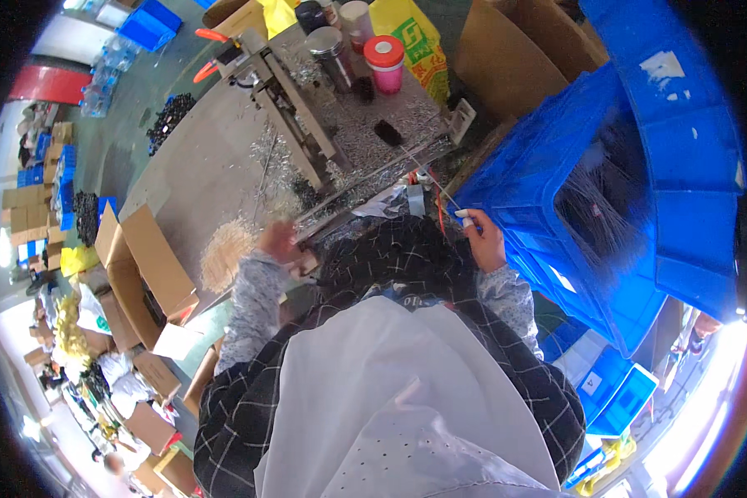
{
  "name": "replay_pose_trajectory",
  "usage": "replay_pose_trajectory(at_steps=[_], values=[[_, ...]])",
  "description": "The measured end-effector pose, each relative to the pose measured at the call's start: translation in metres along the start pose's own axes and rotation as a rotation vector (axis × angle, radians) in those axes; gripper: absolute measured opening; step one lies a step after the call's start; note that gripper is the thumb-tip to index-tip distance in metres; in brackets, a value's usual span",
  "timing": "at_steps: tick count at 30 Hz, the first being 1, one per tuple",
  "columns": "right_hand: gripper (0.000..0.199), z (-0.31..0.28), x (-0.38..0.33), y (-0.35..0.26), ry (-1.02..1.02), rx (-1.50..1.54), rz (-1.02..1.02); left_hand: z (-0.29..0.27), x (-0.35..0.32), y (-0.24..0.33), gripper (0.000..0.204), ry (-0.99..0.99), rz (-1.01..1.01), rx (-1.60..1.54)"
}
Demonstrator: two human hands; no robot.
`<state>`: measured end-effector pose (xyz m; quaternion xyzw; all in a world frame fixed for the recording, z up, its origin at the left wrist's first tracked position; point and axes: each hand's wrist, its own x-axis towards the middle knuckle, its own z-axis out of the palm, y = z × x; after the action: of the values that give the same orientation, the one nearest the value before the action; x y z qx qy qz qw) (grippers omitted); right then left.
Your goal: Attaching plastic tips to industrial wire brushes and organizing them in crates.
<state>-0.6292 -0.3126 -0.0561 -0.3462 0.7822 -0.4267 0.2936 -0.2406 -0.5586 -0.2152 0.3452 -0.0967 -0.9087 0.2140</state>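
Observation:
My right hand (485, 241) is closed around the white end of a thin-handled brush (423, 172). The rod slants up and left across the bench edge to a black bristle head. Over the front edge of the bench, my left hand (279, 241) is smeared by motion, so its fingers do not show clearly. Right beside it lies a heap of small pale pieces (227, 253). A metal fixture (295, 116) with orange-handled clamp stands on the worktable (174, 187), with shiny metal bits scattered round it.
At right, a big blue crate (515, 178) holds many thin metal rods (599, 203). A steel tumbler (330, 58) and a pink jar with red lid (386, 65) stand at the back of the table. An open cardboard box (153, 266) sits at left.

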Motion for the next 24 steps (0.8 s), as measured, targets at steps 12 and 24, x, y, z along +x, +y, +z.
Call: replay_pose_trajectory(at_steps=[12, 24], values=[[0.019, 0.021, -0.043, 0.016, 0.076, -0.007, 0.072, -0.116, 0.029, 0.105, 0.059, 1.199, 0.18, 1.726], [0.023, 0.015, -0.074, -0.016, 0.196, 0.191, 0.063, -0.065, 0.024, 0.078, 0.042, 1.06, 0.007, 1.9]])
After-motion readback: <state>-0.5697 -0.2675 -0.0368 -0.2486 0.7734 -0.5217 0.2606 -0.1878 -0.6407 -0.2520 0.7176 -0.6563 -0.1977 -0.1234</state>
